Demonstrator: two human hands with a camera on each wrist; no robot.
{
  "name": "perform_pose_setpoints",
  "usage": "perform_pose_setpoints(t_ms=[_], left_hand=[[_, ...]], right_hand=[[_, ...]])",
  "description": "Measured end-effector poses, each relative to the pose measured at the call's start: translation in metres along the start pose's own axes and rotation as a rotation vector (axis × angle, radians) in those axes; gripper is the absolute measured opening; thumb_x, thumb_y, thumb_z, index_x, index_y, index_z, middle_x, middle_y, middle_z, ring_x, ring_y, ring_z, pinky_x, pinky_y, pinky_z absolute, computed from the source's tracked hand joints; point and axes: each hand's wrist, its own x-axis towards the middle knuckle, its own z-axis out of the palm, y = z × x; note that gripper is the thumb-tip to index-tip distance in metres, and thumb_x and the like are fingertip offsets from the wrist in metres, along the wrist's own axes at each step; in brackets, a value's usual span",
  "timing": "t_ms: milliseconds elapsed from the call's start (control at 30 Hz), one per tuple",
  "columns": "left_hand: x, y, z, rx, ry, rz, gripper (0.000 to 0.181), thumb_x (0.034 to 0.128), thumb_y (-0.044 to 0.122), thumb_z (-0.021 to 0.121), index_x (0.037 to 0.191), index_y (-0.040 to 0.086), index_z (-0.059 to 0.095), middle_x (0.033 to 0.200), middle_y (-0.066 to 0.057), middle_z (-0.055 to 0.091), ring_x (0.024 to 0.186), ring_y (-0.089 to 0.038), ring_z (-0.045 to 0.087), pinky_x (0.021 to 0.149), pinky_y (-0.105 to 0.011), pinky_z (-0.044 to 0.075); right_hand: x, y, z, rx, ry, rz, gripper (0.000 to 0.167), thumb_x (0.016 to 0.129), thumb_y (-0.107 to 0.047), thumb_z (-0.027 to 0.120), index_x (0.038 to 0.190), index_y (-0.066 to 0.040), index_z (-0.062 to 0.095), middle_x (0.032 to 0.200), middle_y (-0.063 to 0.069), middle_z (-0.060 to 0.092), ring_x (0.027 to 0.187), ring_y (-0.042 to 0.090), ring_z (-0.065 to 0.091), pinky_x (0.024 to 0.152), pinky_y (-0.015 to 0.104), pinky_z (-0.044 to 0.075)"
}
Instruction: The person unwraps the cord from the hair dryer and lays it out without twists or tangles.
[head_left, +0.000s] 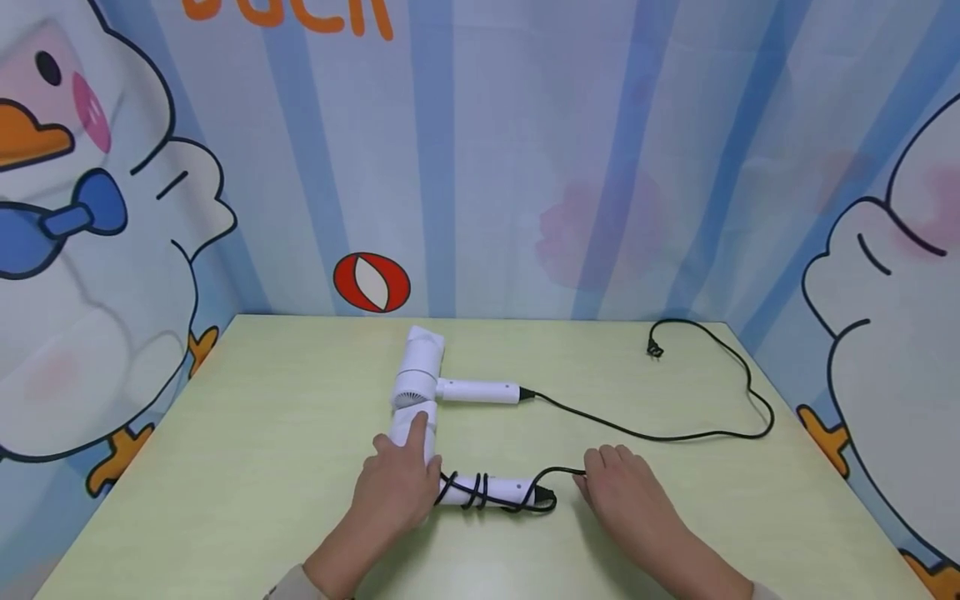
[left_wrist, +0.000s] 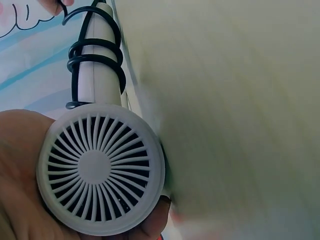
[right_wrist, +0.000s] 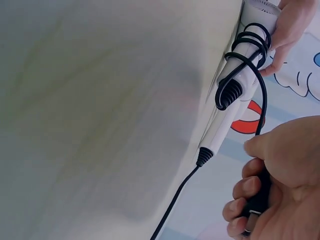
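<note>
My left hand grips the barrel of a white hair dryer lying near the table's front. In the left wrist view its round slatted vent faces the camera, with palm and fingers around the rim. The dryer's black cord is wound in several loops around the handle. To the right, my right hand holds the cord's end. Curled fingers wrap the black plug in the right wrist view, its metal prongs partly showing. A short stretch of cord spans from the handle to this hand.
A second white hair dryer lies just behind, its barrel end close to the first dryer. Its unwound black cord curves over the table's right side to a plug. A printed cloth backdrop stands behind the pale table.
</note>
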Motion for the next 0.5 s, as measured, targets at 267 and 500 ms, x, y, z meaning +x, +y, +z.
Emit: perform_pose_setpoints(t_ms=[267,500], left_hand=[[0.001,0.002,0.0,0.001,-0.004,0.016,0.059,0.1003,0.031,0.056,0.154,0.02,0.035,0.102,-0.031,0.048,0.065,-0.033,0.051,0.05,-0.045,0.045],[-0.001,0.008,-0.01,-0.065,0.058,0.054,0.054,0.1,0.029,0.052,0.153,0.025,0.04,0.102,-0.029,0.048,0.062,-0.03,0.049,0.047,-0.041,0.041]], right_hand=[[0.009,-0.002,-0.006,-0.054,0.05,-0.026,0.042,0.094,-0.032,0.073,0.075,-0.009,0.044,0.066,0.001,0.033,0.063,0.019,0.032,0.059,0.029,0.031],[0.031,0.004,-0.017,-0.168,0.123,-0.067,0.049,0.093,-0.04,0.072,0.074,-0.007,0.042,0.065,0.003,0.032,0.06,0.019,0.032,0.056,0.028,0.029]])
